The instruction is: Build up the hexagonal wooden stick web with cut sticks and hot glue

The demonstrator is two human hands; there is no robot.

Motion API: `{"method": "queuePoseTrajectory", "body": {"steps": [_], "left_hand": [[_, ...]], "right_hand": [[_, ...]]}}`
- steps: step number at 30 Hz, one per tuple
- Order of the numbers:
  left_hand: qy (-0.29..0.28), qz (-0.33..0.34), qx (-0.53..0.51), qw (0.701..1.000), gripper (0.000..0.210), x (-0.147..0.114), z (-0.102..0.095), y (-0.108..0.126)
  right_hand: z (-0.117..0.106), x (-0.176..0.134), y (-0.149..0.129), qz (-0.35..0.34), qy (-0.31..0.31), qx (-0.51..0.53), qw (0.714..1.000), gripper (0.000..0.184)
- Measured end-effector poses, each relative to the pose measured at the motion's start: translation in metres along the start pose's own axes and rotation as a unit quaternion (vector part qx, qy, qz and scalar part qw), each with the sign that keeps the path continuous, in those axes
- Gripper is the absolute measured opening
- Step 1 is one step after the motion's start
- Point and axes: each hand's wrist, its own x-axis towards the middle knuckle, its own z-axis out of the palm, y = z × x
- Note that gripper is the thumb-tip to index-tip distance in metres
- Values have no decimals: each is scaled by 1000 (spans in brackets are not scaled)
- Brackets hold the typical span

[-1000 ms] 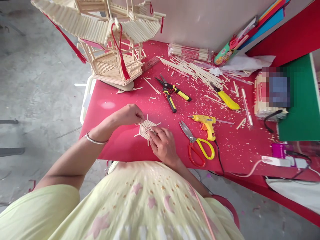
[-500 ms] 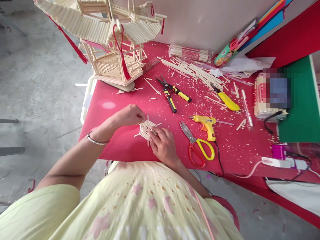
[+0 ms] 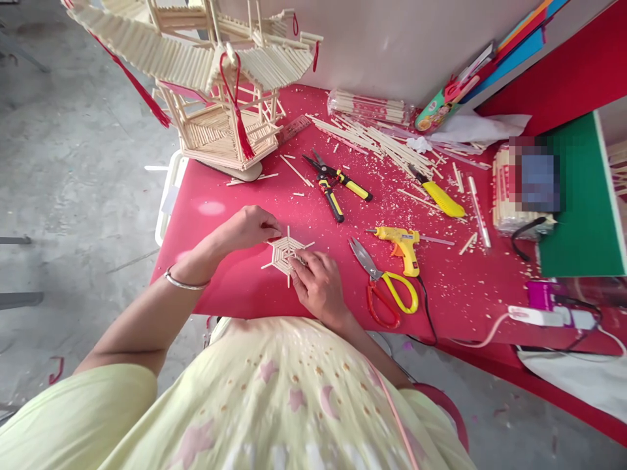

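Note:
A small six-sided web of thin wooden sticks (image 3: 283, 251), with spokes poking past its rings, lies on the red table in front of me. My left hand (image 3: 252, 225) is closed in a pinch at the web's upper left edge, around where a spoke ends; the fingers partly hide that spot. From the right, my right hand (image 3: 321, 284) grips the web, its thumb and fingers covering the right side and part of the centre. To the right of that hand lie open scissors (image 3: 377, 277) with one red and one yellow handle, and a yellow glue gun (image 3: 404, 248).
A stick-built pavilion (image 3: 225, 130) with red tassels stands at the back left. Black-and-yellow pliers (image 3: 333, 186), a yellow utility knife (image 3: 443, 199), loose sticks (image 3: 372, 140) and crumbs lie behind. At the right are packed sticks (image 3: 504, 189) and a white power strip (image 3: 536, 316).
The view has shifted slightly. Both hands keep nearly the same place on the web, with only a small movement of the left fingers.

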Motion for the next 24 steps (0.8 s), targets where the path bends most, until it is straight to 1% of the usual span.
{"method": "queuePoseTrajectory", "body": {"steps": [3, 8, 14, 20, 24], "left_hand": [[28, -9, 23, 999, 24, -5, 0, -8], [28, -20, 57, 998, 26, -7, 5, -16], [3, -24, 98, 995, 26, -1, 10, -15], [18, -43, 92, 995, 23, -1, 14, -13], [29, -50, 88, 994, 20, 0, 16, -15]], "right_hand": [[0, 0, 0, 3, 4, 2, 1000, 34], [1, 0, 0, -1, 11, 0, 1000, 34], [1, 0, 1, -2, 4, -4, 1000, 35], [0, -1, 1, 5, -10, -2, 1000, 36], [0, 0, 0, 6, -6, 2, 1000, 35]]}}
